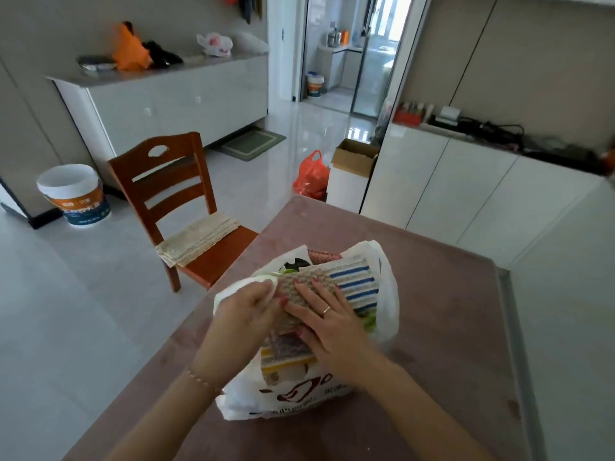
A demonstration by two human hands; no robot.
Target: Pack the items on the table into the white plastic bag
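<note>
From the head camera, the bag [387, 291] sits on the table [449, 327], near. The cloth [336, 282] lies across its mouth, long way left to right. The right hand [327, 324] presses flat on it; the left hand [246, 309] pinches the bag's rim.

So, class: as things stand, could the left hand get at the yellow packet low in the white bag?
Probably not directly: the left hand grips the white bag rim, and the right hand and cloth cover the yellow packet.

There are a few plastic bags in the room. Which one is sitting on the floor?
The orange plastic bag beside the open cardboard box is on the floor. The white plastic bag is on the table, and another orange bag is on the far counter.
</note>
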